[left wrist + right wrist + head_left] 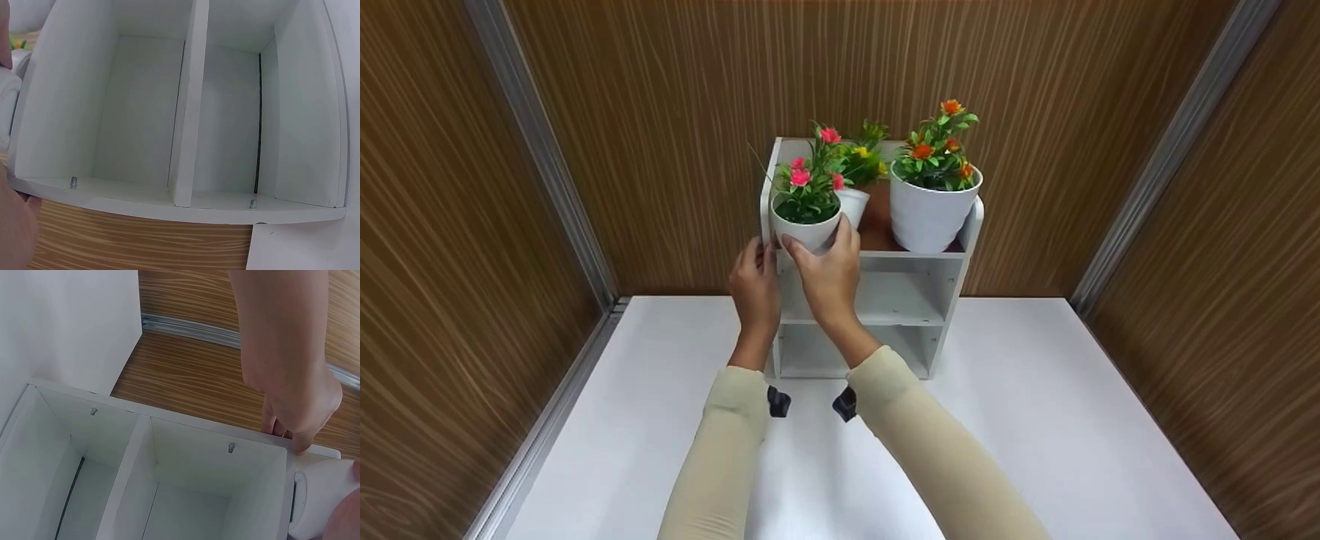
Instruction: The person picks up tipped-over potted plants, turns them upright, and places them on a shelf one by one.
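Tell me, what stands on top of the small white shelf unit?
On the white shelf unit stand three white pots of artificial flowers: a pink-flowered pot held by both hands, a yellow-flowered pot half hidden behind it, and a larger orange-flowered pot.

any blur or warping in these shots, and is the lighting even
Head view: sharp in the middle on the pink-flower pot, wood walls smear and bow toward the edges; light soft and even. Left wrist view: white shelf unit curves from lens distortion. Right wrist view: the left hand looms close and soft.
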A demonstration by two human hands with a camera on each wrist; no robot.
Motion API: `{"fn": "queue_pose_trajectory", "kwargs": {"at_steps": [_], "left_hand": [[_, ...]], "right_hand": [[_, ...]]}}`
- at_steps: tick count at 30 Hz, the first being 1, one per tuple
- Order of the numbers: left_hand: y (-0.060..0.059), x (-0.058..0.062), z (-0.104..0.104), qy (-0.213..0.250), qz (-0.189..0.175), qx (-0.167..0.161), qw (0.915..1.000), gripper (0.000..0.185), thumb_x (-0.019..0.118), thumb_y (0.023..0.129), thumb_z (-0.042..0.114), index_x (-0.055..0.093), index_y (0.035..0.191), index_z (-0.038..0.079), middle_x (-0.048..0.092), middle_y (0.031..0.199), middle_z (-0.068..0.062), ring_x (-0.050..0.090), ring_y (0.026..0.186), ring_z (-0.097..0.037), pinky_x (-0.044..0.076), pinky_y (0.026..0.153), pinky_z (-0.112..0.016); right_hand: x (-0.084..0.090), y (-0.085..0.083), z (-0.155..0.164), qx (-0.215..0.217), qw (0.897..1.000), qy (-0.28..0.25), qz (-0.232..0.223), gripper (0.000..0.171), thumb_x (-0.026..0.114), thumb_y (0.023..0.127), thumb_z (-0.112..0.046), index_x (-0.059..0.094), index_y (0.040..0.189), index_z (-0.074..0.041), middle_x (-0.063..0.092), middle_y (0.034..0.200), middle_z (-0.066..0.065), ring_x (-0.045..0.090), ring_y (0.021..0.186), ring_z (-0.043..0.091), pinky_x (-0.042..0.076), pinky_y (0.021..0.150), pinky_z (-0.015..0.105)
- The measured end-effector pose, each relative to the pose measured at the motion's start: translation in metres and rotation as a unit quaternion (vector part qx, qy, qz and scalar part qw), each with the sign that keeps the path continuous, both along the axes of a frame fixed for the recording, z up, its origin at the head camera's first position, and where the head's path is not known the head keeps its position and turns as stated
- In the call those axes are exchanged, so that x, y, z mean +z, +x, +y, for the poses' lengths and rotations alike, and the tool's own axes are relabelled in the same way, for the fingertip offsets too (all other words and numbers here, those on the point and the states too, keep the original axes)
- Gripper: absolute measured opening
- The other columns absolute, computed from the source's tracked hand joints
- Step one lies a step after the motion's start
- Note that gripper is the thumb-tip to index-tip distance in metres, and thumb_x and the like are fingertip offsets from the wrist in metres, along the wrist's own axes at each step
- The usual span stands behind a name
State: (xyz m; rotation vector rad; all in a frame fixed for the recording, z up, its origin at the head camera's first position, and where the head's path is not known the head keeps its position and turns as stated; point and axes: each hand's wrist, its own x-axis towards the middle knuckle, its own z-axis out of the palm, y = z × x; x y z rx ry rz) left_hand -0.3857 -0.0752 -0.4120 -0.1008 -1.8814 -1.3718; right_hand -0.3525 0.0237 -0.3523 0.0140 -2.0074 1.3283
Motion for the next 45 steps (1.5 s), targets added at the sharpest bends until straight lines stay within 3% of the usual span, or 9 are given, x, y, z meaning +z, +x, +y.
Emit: {"fn": "queue_pose_trajectory", "kwargs": {"at_steps": [33, 45], "left_hand": [[0.001, 0.002, 0.002, -0.002, -0.018, 0.012, 0.9998, 0.037, 0.056, 0.105, 0.025, 0.062, 0.133, 0.002, 0.068, 0.123, -0.015, 0.067, 0.114, -0.025, 0.057, 0.095, -0.037], [0.001, 0.002, 0.002, -0.002, -0.012, 0.009, 0.9999, 0.037, 0.055, 0.105, 0.022, 0.061, 0.135, 0.001, 0.067, 0.124, -0.016, 0.067, 0.115, -0.025, 0.056, 0.096, -0.035]], "right_hand": [[0.01, -0.021, -0.006, 0.013, 0.999, 0.007, -0.043, 0.088, 0.083, 0.084, -0.039, 0.038, 0.151, -0.005, 0.049, 0.145, 0.013, 0.053, 0.132, 0.024, 0.044, 0.112, 0.043], [0.009, -0.024, -0.005, 0.019, 0.999, 0.013, -0.034, 0.09, 0.083, 0.084, -0.039, 0.036, 0.151, -0.004, 0.048, 0.144, 0.013, 0.051, 0.131, 0.023, 0.042, 0.114, 0.041]]}}
